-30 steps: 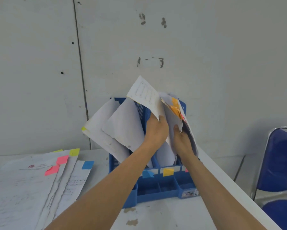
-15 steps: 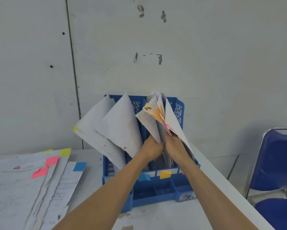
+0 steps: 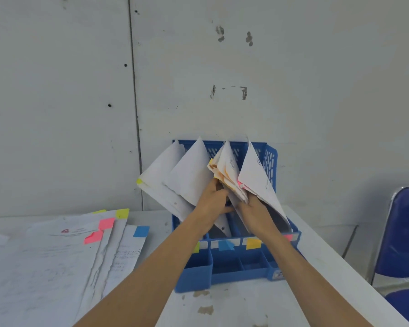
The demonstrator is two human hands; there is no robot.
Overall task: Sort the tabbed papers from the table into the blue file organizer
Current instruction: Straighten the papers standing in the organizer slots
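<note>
Head view: left hand (image 3: 213,199) and right hand (image 3: 255,208) both grip the orange-tabbed papers (image 3: 227,169), seating them in the organizer (image 3: 241,264); next likely calls for release, then the table pile (image 3: 80,251).

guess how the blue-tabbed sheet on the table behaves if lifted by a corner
Probably floppy: the blue-tabbed sheet looks thin, and filed sheets in the blue organizer droop sideways. Likely light, so a push may slide or crumple it.
</note>
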